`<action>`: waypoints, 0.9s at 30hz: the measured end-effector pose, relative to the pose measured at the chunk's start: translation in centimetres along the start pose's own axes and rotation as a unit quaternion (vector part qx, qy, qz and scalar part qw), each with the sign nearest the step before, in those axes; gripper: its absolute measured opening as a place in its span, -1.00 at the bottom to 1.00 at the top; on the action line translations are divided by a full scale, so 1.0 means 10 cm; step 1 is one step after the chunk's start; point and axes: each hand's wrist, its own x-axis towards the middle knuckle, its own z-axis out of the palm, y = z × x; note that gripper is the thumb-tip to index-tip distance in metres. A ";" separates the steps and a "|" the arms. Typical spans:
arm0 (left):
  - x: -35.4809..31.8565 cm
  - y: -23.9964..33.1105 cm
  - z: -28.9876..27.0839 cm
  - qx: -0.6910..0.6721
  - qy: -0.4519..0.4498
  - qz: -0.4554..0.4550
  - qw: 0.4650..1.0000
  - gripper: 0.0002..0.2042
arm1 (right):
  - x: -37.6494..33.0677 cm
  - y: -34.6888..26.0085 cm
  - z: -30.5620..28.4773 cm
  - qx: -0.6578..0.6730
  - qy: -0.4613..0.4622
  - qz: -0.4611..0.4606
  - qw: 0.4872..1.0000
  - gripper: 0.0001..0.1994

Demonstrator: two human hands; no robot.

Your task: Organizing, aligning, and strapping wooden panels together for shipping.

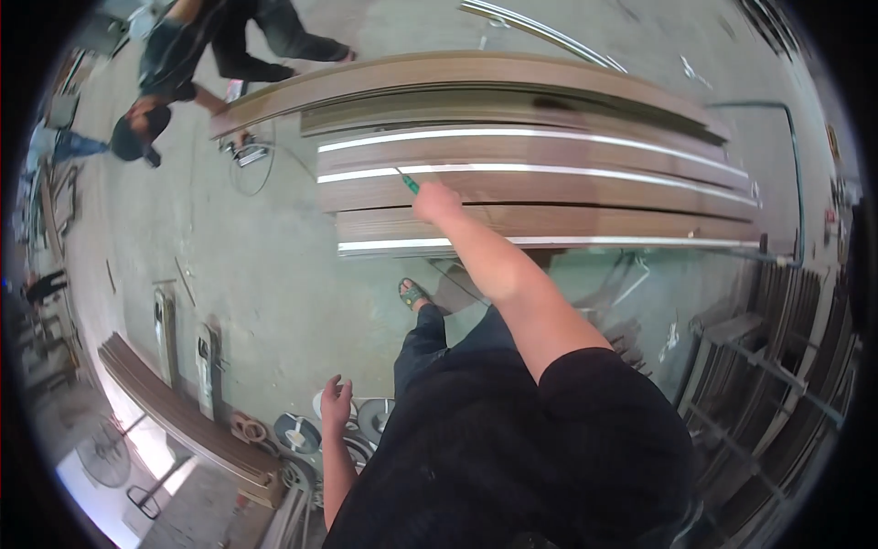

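My right hand [437,201] is closed round a slim green tool [410,183] with a thin dark tip, perhaps a screwdriver; its exact kind is too small to tell. The tip points away to the left, over a white strip [366,174] along one of the long brown wood-look profiles [549,190]. Several such profiles lie side by side in front of me, some with white strips along them. My left hand [337,403] hangs low at my left side, fingers loosely apart, holding nothing.
At the far left a person in a dark cap [142,133] bends with a hand at the end of the farthest profile [412,69]. A metal tool with a cord [247,154] is near that person. Strip rolls [297,432] and stacked profiles [183,416] lie lower left; a rack [759,366] stands right.
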 end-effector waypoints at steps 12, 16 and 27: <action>-0.39 1.61 2.27 0.096 -0.135 0.013 0.986 -0.46 | -0.49 5.94 -2.29 0.081 0.213 0.367 0.902 -0.74; -0.22 2.79 2.98 0.280 -0.165 0.087 0.942 -0.47 | -0.48 5.91 -2.41 0.102 0.127 0.315 0.935 -0.69; -0.18 4.59 4.48 0.201 -0.282 0.303 0.888 -0.53 | -0.93 8.05 -2.95 0.175 0.241 0.418 0.858 -0.66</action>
